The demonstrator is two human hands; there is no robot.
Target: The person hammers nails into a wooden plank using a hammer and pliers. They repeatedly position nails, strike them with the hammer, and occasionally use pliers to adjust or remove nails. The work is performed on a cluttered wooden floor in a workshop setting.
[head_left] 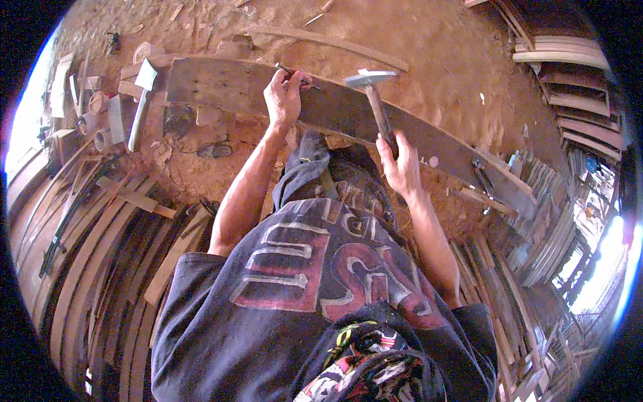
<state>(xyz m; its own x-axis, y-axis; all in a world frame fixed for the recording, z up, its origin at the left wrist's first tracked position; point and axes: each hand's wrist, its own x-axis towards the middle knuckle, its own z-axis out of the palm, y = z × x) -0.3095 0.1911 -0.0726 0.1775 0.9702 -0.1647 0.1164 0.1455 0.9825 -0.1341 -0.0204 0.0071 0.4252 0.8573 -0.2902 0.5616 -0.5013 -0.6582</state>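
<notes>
A hammer (380, 112) with a wooden handle and a pale metal head is gripped in my right hand (403, 167), its head raised toward the far side. My left hand (283, 100) pinches a thin dark metal rod (287, 68), which slants across the fingers. It is too small to tell whether the rod is a punch or a chisel. Beneath both hands runs a long dark wooden plank (221, 86), stretching from far left to right. The hammer head is apart from the rod. My left wrist is over the plank's near edge.
An axe (141, 100) with a pale blade lies at the plank's left end. Dark tools (482, 175) rest toward its right end. Long wood strips (100, 268) are stacked at lower left, with more lumber (569, 100) at right. A curved strip (328, 41) lies on the dirt floor beyond.
</notes>
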